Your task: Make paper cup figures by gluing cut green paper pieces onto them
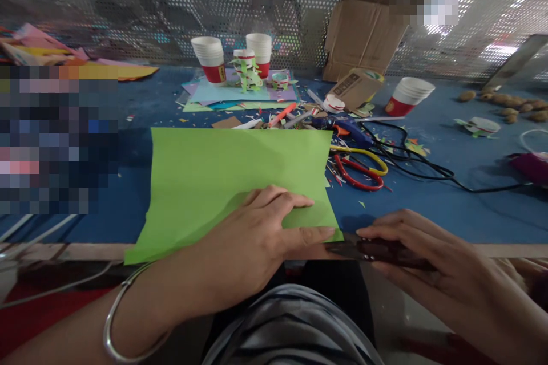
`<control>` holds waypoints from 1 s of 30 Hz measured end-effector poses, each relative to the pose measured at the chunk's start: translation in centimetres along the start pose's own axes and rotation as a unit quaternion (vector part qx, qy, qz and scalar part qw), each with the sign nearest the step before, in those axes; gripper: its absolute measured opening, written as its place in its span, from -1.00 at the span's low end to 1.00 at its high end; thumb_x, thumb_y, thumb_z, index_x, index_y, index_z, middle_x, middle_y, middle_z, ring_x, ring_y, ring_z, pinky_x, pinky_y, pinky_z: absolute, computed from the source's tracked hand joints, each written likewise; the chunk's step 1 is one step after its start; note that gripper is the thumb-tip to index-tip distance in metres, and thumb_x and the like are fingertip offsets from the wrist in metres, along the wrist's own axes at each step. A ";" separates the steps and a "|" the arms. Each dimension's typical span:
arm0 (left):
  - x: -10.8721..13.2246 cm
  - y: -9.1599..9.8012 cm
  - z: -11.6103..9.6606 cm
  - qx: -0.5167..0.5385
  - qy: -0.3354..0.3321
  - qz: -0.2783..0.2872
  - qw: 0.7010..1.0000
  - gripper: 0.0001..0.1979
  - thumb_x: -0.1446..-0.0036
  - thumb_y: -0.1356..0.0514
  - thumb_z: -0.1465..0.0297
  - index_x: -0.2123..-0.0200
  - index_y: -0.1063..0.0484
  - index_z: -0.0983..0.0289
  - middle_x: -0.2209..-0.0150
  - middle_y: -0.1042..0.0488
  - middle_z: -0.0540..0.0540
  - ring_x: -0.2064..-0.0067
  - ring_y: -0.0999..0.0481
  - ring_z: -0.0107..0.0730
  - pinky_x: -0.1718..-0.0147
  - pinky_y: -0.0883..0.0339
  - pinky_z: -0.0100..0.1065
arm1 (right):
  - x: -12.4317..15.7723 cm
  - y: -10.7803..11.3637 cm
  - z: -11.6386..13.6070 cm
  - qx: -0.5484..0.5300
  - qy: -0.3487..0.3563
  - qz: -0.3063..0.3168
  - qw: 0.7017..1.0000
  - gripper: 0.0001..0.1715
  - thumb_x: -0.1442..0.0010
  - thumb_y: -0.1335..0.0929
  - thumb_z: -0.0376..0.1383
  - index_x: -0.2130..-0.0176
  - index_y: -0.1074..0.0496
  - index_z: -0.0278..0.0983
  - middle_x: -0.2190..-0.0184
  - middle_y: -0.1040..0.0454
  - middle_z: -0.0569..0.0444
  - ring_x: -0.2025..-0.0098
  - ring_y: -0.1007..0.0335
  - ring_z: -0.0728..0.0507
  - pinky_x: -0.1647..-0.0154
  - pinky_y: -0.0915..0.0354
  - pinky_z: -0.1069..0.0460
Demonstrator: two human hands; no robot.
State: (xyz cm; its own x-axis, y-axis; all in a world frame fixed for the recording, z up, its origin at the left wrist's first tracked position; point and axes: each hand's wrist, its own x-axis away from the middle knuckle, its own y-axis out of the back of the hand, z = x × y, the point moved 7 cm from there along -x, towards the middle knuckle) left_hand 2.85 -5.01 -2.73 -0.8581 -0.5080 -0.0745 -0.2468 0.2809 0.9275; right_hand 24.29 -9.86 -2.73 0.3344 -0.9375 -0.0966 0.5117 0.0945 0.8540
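Observation:
A sheet of bright green paper [231, 165] lies at the front of the blue table, its near edge reaching the table's edge. My left hand [265, 234] rests flat on the sheet with its fingers stretched out, the index finger along the near right corner. In my right hand [449, 268] is a knife [385, 252] with a dark riveted handle. Its blade, partly in shadow, points left at the paper's near right corner, below my left fingertip. Whether the blade touches the paper I cannot tell. Scissors [363, 168] with red and yellow handles lie just right of the sheet.
Behind the sheet are paper scraps, a blue glue gun [353, 132] and its black cord [436, 168]. Stacked paper cups [209, 60] stand at the back, with another stack [409, 97] further right. Cardboard [359, 34] leans on the perforated metal screen [295, 0].

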 end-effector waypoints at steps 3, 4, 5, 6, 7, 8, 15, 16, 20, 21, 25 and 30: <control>-0.1 0.0 0.1 -0.002 0.004 0.004 1.000 -0.42 -0.37 -0.08 0.49 -0.34 -0.29 -0.16 -0.33 -0.26 0.15 -0.27 -0.23 -0.05 -0.23 -0.21 0.10 | -0.1 -0.1 -0.1 -0.015 -0.011 0.006 1.000 -0.66 -0.38 -0.37 -0.15 -0.13 -0.46 -0.03 -0.01 -0.53 0.05 0.03 -0.54 -0.13 0.08 -0.48 0.04; -0.1 0.0 0.1 -0.001 0.006 0.007 1.000 -0.43 -0.38 -0.08 0.48 -0.34 -0.29 -0.16 -0.34 -0.25 0.15 -0.27 -0.23 -0.04 -0.23 -0.21 0.10 | -0.2 -0.2 -0.1 -0.019 -0.015 0.012 1.000 -0.65 -0.39 -0.37 -0.16 -0.15 -0.46 -0.04 -0.02 -0.53 0.04 0.02 -0.54 -0.13 0.08 -0.48 0.04; -0.1 0.0 0.2 0.001 0.008 0.011 1.000 -0.44 -0.38 -0.08 0.47 -0.34 -0.29 -0.16 -0.34 -0.25 0.15 -0.26 -0.23 -0.04 -0.23 -0.21 0.10 | -0.2 -0.3 -0.1 -0.022 -0.018 0.017 0.999 -0.64 -0.39 -0.37 -0.16 -0.16 -0.46 -0.04 -0.03 -0.53 0.03 0.02 -0.54 -0.13 0.08 -0.48 0.04; -0.1 0.1 0.2 0.002 0.009 0.013 1.000 -0.45 -0.39 -0.07 0.45 -0.34 -0.29 -0.16 -0.34 -0.25 0.15 -0.26 -0.23 -0.03 -0.23 -0.21 0.11 | -0.3 -0.3 0.0 -0.024 -0.018 0.022 0.999 -0.63 -0.39 -0.37 -0.16 -0.16 -0.46 -0.05 -0.03 -0.53 0.02 0.02 -0.54 -0.13 0.09 -0.48 0.04; -0.2 0.1 0.2 0.005 0.010 0.017 1.000 -0.46 -0.39 -0.07 0.44 -0.34 -0.30 -0.16 -0.33 -0.25 0.15 -0.26 -0.23 -0.03 -0.23 -0.20 0.11 | -0.4 -0.3 0.1 -0.027 -0.016 0.024 0.999 -0.63 -0.38 -0.37 -0.17 -0.16 -0.46 -0.06 -0.03 -0.53 0.02 0.02 -0.53 -0.13 0.10 -0.48 0.04; -0.2 0.1 0.1 0.008 0.011 0.019 1.000 -0.46 -0.39 -0.08 0.44 -0.34 -0.30 -0.16 -0.33 -0.25 0.15 -0.25 -0.23 -0.02 -0.22 -0.20 0.12 | -0.5 -0.4 0.2 -0.029 -0.013 0.026 0.999 -0.64 -0.38 -0.38 -0.17 -0.15 -0.47 -0.06 -0.02 -0.53 0.01 0.02 -0.53 -0.13 0.10 -0.48 0.03; -0.4 0.3 0.0 0.024 0.008 0.010 1.000 -0.47 -0.40 -0.08 0.45 -0.33 -0.31 -0.15 -0.32 -0.27 0.13 -0.22 -0.26 -0.08 -0.22 -0.22 0.05 | -1.1 -0.3 0.8 -0.046 0.004 0.008 0.999 -0.69 -0.35 -0.40 -0.21 -0.08 -0.51 -0.07 0.03 -0.56 0.03 0.07 -0.56 -0.12 0.16 -0.49 0.06; -0.4 0.3 0.0 0.022 0.007 0.008 1.000 -0.47 -0.39 -0.09 0.45 -0.33 -0.31 -0.15 -0.32 -0.27 0.14 -0.22 -0.26 -0.07 -0.22 -0.23 0.06 | -1.2 -0.4 0.9 -0.050 0.008 0.006 0.999 -0.71 -0.34 -0.40 -0.21 -0.06 -0.52 -0.07 0.04 -0.56 0.03 0.08 -0.56 -0.12 0.16 -0.49 0.06; -0.3 0.2 0.1 0.022 0.006 0.013 1.000 -0.40 -0.38 -0.07 0.49 -0.36 -0.24 -0.18 -0.32 -0.25 0.15 -0.24 -0.25 -0.06 -0.22 -0.21 0.08 | -1.4 -0.6 1.4 -0.056 0.019 0.005 0.998 -0.75 -0.34 -0.41 -0.23 -0.02 -0.52 -0.07 0.08 -0.56 0.06 0.09 -0.55 -0.10 0.12 -0.48 0.06; -0.4 0.2 0.1 0.022 0.007 0.015 1.000 -0.39 -0.38 -0.06 0.50 -0.38 -0.22 -0.18 -0.32 -0.25 0.15 -0.24 -0.24 -0.06 -0.23 -0.21 0.08 | -1.4 -0.7 1.4 -0.055 0.017 0.004 0.998 -0.75 -0.34 -0.41 -0.23 -0.02 -0.52 -0.06 0.08 -0.57 0.06 0.09 -0.55 -0.10 0.12 -0.48 0.05; -0.3 0.4 0.0 0.030 0.011 0.022 0.999 -0.40 -0.39 -0.04 0.47 -0.42 -0.16 -0.08 -0.31 -0.26 0.15 -0.24 -0.23 -0.08 -0.25 -0.19 0.06 | -1.3 -0.5 1.2 -0.054 -0.008 -0.012 0.998 -0.80 -0.30 -0.44 -0.18 0.05 -0.54 -0.07 0.15 -0.59 0.08 0.19 -0.57 -0.10 0.21 -0.48 0.06; -0.2 0.5 -0.1 0.025 0.007 0.019 0.999 -0.39 -0.36 -0.04 0.53 -0.42 -0.14 0.03 -0.31 -0.28 0.13 -0.23 -0.23 -0.11 -0.26 -0.17 0.00 | -0.8 -0.4 1.0 -0.059 -0.023 -0.042 0.997 -0.82 -0.25 -0.47 -0.14 0.12 -0.56 -0.08 0.20 -0.62 0.08 0.24 -0.58 -0.13 0.26 -0.48 0.04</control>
State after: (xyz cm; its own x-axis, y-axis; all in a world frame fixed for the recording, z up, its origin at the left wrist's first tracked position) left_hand 2.92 -4.87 -2.18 -0.8612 -0.5072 -0.0335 -0.2357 0.3400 0.9104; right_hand 23.03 -9.50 -2.45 0.2515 -0.9579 -0.1383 0.6272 0.0524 0.7771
